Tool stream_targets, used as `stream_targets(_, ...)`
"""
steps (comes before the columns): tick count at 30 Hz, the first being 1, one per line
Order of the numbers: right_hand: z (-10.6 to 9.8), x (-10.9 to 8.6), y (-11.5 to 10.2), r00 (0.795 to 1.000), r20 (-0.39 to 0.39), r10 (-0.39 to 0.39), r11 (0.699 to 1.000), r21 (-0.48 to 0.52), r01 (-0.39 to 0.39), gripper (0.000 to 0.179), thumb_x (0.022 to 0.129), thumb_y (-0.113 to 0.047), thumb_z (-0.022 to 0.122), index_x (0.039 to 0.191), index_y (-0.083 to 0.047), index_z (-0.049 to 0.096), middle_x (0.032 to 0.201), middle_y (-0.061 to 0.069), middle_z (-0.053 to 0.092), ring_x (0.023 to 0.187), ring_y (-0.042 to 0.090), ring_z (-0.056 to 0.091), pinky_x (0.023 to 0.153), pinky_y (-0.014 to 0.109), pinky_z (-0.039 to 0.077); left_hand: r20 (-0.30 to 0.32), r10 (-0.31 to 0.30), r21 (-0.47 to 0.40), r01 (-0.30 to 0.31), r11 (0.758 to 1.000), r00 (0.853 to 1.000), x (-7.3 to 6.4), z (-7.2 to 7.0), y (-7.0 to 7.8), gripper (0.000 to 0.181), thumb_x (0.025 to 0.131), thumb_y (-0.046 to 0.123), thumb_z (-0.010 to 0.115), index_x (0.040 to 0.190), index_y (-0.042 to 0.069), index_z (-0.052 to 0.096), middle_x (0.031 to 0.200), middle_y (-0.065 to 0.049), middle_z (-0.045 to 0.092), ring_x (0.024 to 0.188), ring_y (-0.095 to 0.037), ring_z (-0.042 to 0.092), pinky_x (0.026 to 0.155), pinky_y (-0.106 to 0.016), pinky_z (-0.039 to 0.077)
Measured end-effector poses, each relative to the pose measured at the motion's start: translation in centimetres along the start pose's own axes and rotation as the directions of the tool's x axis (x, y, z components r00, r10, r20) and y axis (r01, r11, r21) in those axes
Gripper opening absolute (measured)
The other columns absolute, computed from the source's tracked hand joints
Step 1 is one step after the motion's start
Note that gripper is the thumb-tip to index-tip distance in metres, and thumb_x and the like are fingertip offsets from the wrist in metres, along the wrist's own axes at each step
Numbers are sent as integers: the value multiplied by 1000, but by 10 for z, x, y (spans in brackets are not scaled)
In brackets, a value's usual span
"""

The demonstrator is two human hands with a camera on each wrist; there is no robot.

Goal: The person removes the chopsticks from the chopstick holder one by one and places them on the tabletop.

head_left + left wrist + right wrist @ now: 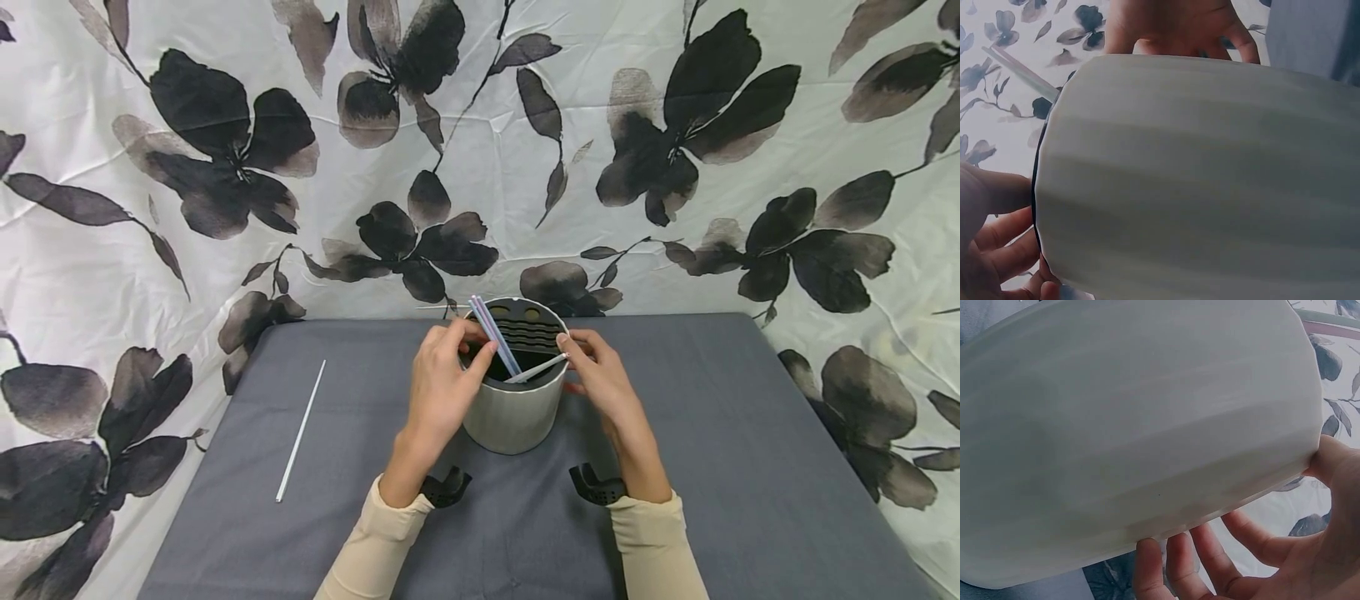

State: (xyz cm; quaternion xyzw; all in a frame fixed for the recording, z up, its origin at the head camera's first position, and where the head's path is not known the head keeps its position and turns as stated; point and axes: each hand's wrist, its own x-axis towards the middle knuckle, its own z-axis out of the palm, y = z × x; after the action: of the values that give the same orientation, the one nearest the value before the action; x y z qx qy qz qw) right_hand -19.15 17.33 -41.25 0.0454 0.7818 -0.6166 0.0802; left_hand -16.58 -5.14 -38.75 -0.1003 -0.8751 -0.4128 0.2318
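A white cylindrical utensil holder (513, 417) stands upright on the grey cloth, with a dark slotted insert (517, 321) in its mouth. Thin straws (495, 333), bluish and purple, lean up out of it towards the left. Another, a white straw (538, 368), slants across the opening to the right rim. My left hand (442, 379) grips the holder's left rim, some fingertips hidden inside. At the right rim, my right hand (606, 379) holds the holder with thumb on the edge and fingers (1210, 556) against its outer wall; the thumb lies close to the white straw's end.
A single white straw (302, 431) lies on the grey cloth-covered table (720, 433) to the left. Behind the table hangs a white curtain (525, 167) with dark flowers. A black wrist strap (596, 485) sits on each arm.
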Motion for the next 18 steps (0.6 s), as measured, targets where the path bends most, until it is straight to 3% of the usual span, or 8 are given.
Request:
stream_targets(9,0,0,0,1000,-3,-4,1000,-3,4,60,105,-51,56,151,-12,49,135,13,53,118,24,55,100,46,59,-15,-25,-59,24,998,1000,1,-1,1,12,96,21,76,104,14,71,97,-1,76,89,-19,63,80,-35,50)
stream_targets(14,1,0,-1,1000,-1,-3,1000,-1,3,61,105,-51,56,151,-11,49,136,13,53,117,23,54,100,45,59,-56,-21,-154,12,988,998,3,-5,0,13,98,17,74,107,11,69,98,-5,75,92,-20,66,85,-40,53)
stream_targets(18,1,1,-1,1000,-2,-2,1000,2,2,61,105,-51,55,151,-12,49,136,13,53,117,23,53,100,45,58,-97,-35,-266,8,964,995,4,-9,3,16,100,15,71,114,7,68,104,-8,74,100,-22,70,91,-43,56)
